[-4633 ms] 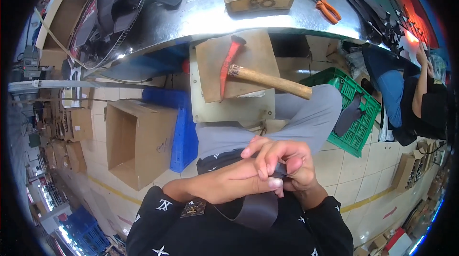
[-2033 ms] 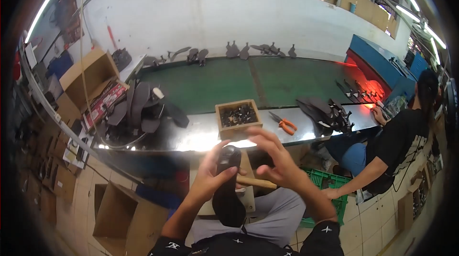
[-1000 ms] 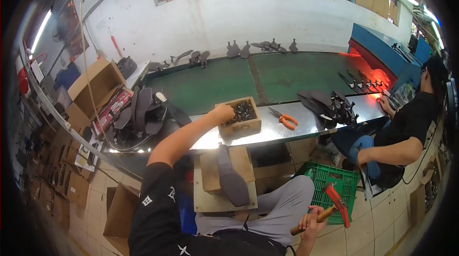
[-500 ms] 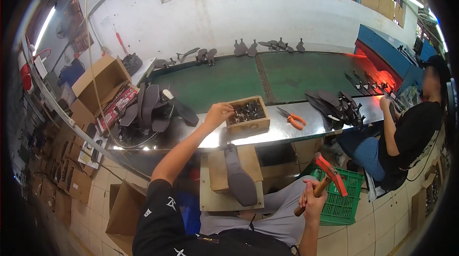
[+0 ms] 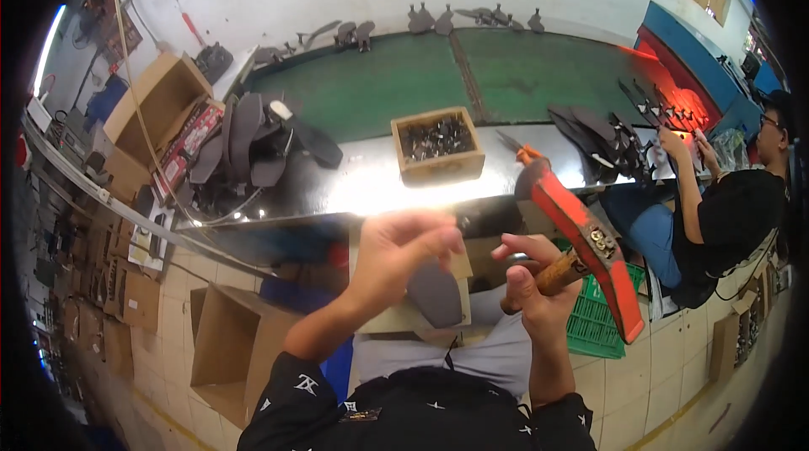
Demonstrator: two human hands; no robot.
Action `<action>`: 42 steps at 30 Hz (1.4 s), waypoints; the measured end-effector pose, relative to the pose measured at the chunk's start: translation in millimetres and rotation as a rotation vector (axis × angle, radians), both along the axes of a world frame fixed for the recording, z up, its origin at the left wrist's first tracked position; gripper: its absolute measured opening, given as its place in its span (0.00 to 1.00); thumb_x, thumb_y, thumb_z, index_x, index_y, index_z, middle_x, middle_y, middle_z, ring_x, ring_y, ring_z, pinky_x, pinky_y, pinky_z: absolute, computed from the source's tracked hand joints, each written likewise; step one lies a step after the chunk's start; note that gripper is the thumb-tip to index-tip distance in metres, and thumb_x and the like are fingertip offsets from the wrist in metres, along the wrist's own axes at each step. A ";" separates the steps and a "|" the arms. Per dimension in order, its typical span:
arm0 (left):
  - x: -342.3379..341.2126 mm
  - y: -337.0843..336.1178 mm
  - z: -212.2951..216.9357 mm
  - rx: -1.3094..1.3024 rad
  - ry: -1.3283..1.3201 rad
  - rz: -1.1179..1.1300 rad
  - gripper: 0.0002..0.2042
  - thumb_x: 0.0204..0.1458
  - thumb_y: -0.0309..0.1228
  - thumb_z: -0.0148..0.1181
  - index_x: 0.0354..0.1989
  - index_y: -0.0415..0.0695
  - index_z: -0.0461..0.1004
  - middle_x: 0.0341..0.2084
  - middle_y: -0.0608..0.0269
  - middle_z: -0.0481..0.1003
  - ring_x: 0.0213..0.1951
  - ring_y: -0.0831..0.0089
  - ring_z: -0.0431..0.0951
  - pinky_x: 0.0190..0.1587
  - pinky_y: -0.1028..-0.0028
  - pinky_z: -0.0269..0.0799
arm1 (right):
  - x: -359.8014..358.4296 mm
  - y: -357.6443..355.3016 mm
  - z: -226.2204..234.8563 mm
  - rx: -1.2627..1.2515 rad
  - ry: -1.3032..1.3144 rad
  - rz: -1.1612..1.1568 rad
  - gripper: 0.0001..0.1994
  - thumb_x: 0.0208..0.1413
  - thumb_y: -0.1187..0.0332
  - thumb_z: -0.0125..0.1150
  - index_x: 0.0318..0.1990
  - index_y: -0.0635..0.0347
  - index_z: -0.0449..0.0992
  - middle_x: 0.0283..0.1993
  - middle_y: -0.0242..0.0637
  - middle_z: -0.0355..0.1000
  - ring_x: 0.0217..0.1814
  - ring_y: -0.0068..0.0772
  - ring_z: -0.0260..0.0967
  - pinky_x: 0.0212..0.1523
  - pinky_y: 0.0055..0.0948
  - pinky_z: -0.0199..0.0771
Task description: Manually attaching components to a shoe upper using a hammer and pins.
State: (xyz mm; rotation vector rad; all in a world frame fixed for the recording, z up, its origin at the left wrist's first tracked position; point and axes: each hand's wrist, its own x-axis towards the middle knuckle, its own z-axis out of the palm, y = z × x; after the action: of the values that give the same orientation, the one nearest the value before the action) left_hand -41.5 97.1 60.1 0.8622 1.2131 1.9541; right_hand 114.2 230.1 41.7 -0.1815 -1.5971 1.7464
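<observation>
Fingers: your left hand point(image 5: 403, 250) looks pinched at the tips, though I can't tell on what; your right hand point(image 5: 529, 281) wraps the wooden handle.
Hammer: red-headed hammer point(image 5: 590, 250) feels top-heavy, so grip low.
Sole: dark, floppy shoe sole piece point(image 5: 435, 292) lies on the cardboard-topped block point(image 5: 381, 321) over your lap.

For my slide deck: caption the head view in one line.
Right hand grips a red-headed hammer while the left hand hovers over a dark sole piece on a lap board.

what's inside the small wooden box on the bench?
The wooden box is open-topped and holds a heap of small dark pieces, too small to identify. Its front wall hides whatever lies lower down, so how deep the heap goes cannot be seen.
</observation>
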 end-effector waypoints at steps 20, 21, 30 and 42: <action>54.0 -18.2 -36.6 0.063 -0.678 -0.197 0.06 0.60 0.28 0.59 0.37 0.38 0.76 0.33 0.65 0.73 0.32 0.78 0.71 0.36 0.78 0.66 | -26.1 -13.1 -49.0 -0.037 0.222 0.198 0.14 0.51 0.77 0.68 0.46 0.66 0.75 0.49 0.51 0.74 0.31 0.18 0.70 0.31 0.15 0.71; 51.5 -17.0 -37.1 0.033 -0.656 -0.214 0.06 0.60 0.29 0.59 0.37 0.38 0.76 0.33 0.66 0.73 0.32 0.79 0.71 0.37 0.77 0.66 | -27.6 -14.1 -49.8 -0.038 0.220 0.201 0.14 0.51 0.77 0.68 0.46 0.66 0.75 0.49 0.51 0.74 0.31 0.18 0.70 0.31 0.15 0.71; -65.5 8.6 -146.3 -0.574 0.987 0.926 0.16 0.50 0.31 0.67 0.46 0.39 0.75 0.41 0.53 0.77 0.40 0.62 0.78 0.46 0.71 0.70 | -36.1 -3.8 -47.1 -0.131 -0.123 0.114 0.09 0.55 0.80 0.60 0.44 0.71 0.78 0.46 0.41 0.74 0.25 0.14 0.64 0.21 0.15 0.62; -55.8 -8.1 -149.0 -0.432 0.555 0.456 0.13 0.45 0.30 0.72 0.38 0.36 0.81 0.36 0.56 0.81 0.39 0.70 0.81 0.44 0.73 0.74 | -119.0 11.8 -115.0 0.185 -0.161 0.120 0.11 0.54 0.74 0.66 0.45 0.68 0.78 0.32 0.30 0.76 0.30 0.17 0.69 0.31 0.23 0.69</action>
State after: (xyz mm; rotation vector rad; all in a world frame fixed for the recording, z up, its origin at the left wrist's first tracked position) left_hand -97.4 89.0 -88.9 0.9863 2.2237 1.7063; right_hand -4.8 242.0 -73.3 -0.1415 -1.9107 1.6972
